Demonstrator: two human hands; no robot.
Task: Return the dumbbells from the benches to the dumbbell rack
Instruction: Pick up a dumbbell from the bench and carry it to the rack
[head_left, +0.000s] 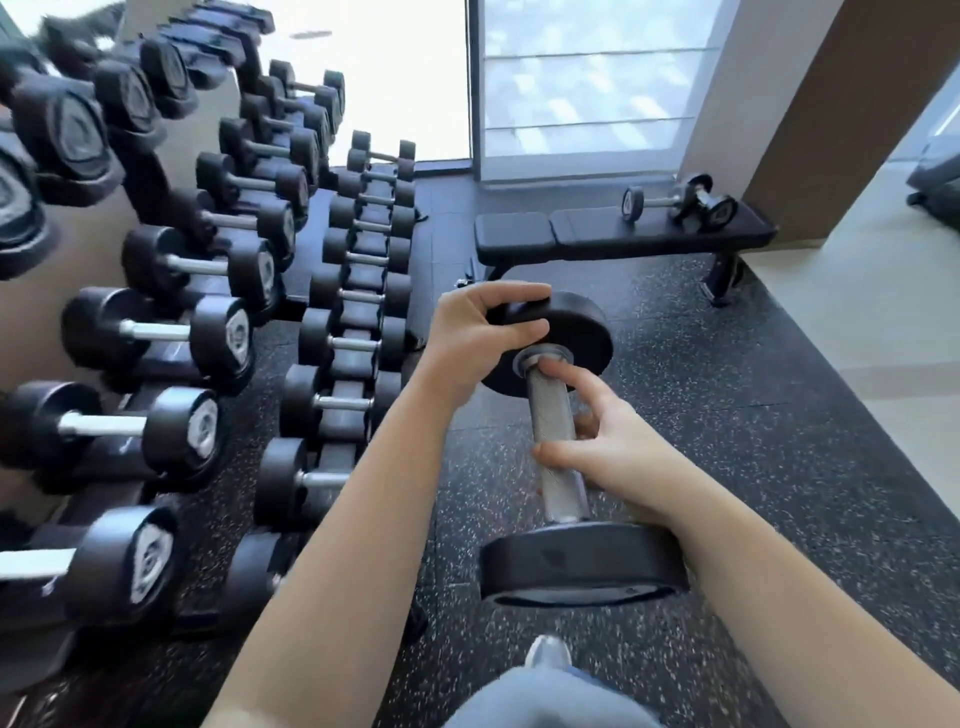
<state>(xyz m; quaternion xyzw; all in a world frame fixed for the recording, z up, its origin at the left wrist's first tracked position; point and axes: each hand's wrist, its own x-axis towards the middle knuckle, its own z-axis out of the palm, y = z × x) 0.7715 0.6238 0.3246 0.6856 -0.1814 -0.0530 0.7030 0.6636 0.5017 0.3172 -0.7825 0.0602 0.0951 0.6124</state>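
Gym, free-weights area: tiered black metal rack (358, 318) of black round-headed steel-handled dumbbells (218, 332); black speckled rubber floor (727, 415).

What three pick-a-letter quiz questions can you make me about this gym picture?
1. Where does the left hand grip the held dumbbell? A) its far head B) its near head C) its handle
2. How many dumbbells lie on the bench? A) none B) two C) five
3. The held dumbbell is: A) on the floor B) on the rack C) up in both hands

Answers: 1 A, that hand pinches the far head's rim; 2 B, two lie at the bench's right end; 3 C, the right hand wraps the handle too, with the floor far below.
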